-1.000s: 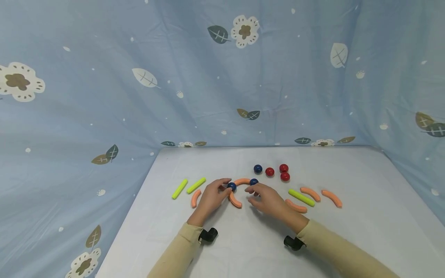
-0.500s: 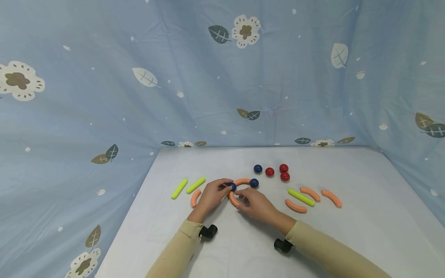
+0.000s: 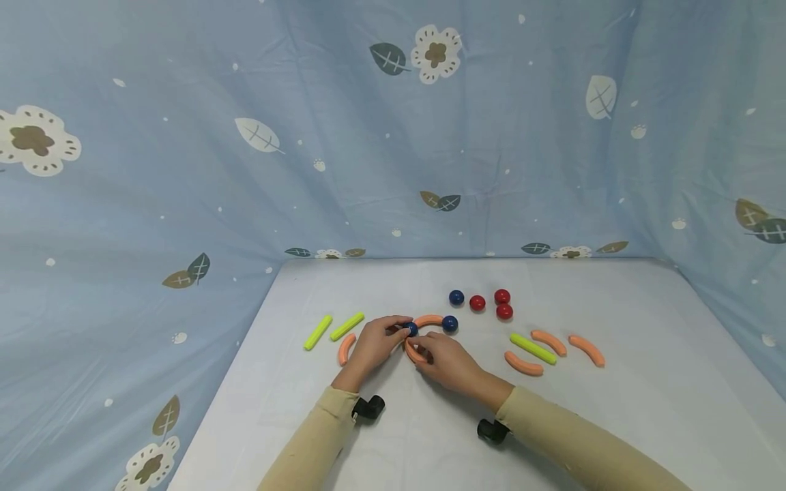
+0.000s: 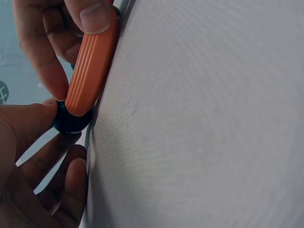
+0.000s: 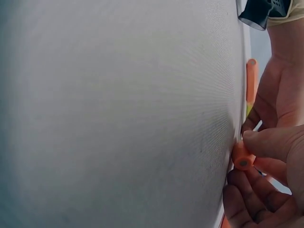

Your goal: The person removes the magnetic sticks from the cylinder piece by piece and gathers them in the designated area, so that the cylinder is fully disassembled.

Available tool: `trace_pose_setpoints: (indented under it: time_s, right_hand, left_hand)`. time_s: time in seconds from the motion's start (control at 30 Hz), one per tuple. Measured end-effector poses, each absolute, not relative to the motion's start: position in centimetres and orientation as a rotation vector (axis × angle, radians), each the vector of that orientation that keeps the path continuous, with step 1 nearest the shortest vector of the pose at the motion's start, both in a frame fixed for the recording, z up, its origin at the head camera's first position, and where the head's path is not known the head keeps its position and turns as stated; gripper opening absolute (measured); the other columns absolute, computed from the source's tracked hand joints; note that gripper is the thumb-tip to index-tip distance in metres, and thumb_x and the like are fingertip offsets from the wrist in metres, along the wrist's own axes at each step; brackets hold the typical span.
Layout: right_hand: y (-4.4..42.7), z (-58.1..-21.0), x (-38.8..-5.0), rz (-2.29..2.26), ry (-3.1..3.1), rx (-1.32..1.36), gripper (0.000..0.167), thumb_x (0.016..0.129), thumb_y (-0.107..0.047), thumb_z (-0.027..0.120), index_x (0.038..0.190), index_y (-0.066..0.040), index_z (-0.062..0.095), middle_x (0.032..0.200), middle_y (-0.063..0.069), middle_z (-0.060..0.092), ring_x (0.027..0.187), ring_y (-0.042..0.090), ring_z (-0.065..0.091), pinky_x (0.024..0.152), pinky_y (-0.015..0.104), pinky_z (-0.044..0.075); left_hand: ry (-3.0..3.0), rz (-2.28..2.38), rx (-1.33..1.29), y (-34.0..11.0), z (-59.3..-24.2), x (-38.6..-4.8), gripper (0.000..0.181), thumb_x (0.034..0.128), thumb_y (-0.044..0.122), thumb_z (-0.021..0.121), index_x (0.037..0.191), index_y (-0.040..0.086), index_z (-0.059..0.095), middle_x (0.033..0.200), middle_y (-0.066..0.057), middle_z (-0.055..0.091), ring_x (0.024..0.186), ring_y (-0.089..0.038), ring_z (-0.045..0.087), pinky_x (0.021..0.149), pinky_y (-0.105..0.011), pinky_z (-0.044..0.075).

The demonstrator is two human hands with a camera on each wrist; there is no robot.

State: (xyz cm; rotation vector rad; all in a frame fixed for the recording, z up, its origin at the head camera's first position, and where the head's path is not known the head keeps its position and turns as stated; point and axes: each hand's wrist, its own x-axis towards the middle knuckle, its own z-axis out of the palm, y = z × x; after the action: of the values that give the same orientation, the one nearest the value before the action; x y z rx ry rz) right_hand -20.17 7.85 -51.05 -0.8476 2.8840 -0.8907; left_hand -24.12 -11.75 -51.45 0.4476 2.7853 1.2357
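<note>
My left hand (image 3: pixel 374 342) pinches a dark blue ball (image 3: pixel 411 329) between thumb and fingers at the middle of the table. My right hand (image 3: pixel 452 361) holds an orange curved rod (image 4: pixel 90 66) by thumb and fingers, one end touching that ball. The rod has grooves along its side, and a grey dot marks its end face in the right wrist view. From the same ball a second orange curved rod (image 3: pixel 428 320) runs to another blue ball (image 3: pixel 450 324), forming an arc. In the head view the right fingers partly cover the held rod.
Behind lie a loose blue ball (image 3: pixel 456 297) and several red balls (image 3: pixel 477 303). Yellow-green straight rods (image 3: pixel 317 333) and an orange curved rod (image 3: pixel 346 349) lie left. To the right are more orange curved rods (image 3: pixel 524 363) and a yellow-green rod (image 3: pixel 533 348). A patterned blue curtain (image 3: pixel 344 157) surrounds the white table.
My right hand has moved left and slightly down from beside the far blue ball to the near curved rod, which it now grips. My left hand stays at its ball.
</note>
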Motion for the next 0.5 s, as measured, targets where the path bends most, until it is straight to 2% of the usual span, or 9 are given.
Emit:
trace_pose_setpoints:
  time_s: [0.3,0.5]
  right_hand:
    - [7.88,-50.95,-20.11,-0.883,2.87,-0.842,0.037,0.094,-0.016,0.074,0.131,-0.009,0.069,0.094,-0.002,0.064,0.08,0.009,0.056,0.067,0.026,0.051]
    - [8.12,-51.09,-19.96,-0.894,2.848,-0.839,0.041,0.093,-0.014,0.074,0.134,-0.01,0.068,0.089,-0.004,0.06,0.074,0.008,0.05,0.061,0.023,0.045]
  left_hand:
    - [2.801,1.231,0.456,-11.85,-51.46,-24.16,0.029,0.0994,0.028,0.069,0.128,0.022,0.072,0.113,-0.002,0.073,0.097,-0.017,0.068,0.082,-0.036,0.055]
    - [2.801,1.242,0.443,-11.76,-51.41,-24.07,0.028,0.0983,0.027,0.07,0.125,0.022,0.073,0.111,-0.002,0.073,0.096,-0.017,0.069,0.081,-0.036,0.055]
